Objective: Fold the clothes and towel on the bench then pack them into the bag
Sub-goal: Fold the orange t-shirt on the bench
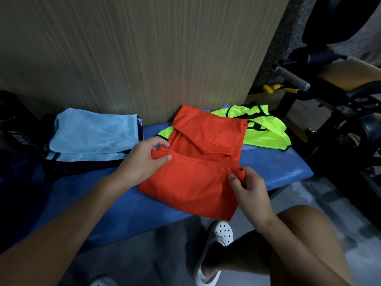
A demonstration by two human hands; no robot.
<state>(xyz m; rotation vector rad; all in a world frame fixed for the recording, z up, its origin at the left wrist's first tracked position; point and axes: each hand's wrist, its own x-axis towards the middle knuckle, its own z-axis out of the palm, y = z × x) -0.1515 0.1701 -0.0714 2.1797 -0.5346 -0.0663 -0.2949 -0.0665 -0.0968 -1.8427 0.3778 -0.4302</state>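
1. Blue padded vinyl covers the bench (pixel 278 168), which runs from the dark left side of the view to a rounded end at the right, its surface faintly wrinkled.
2. Behind it stands a wood-grain wall panel (pixel 144 48). The floor (pixel 321 203) below is grey and mottled.
3. At the right stands a black exercise machine (pixel 340 112) with a tan pad, a grey grip bar (pixel 292 76) and yellow handles (pixel 270 88).
4. An orange garment (pixel 195 182) lies across the middle of the bench, its near edge hanging over the front. It is smooth and thin, folded up from the near side, with a triangular flap turned down at the far end.
5. The left hand (pixel 144 162) pinches the left corner of the folded edge between thumb and curled fingers.
6. The right hand (pixel 249 186) pinches the right corner of the same edge, thumb on top.
7. A neon yellow-green vest (pixel 266 129) with black trim lies crumpled behind and to the right of the orange garment, partly under it.
8. A light blue cloth (pixel 92 135), folded flat, rests to the left on a dark striped item (pixel 82 162); I cannot tell whether that is a bag or clothing.
9. A dark object with pale lettering (pixel 18 133) sits at the far left edge.
10. A white perforated clog (pixel 218 238) and a bare knee (pixel 309 234) show below the bench.
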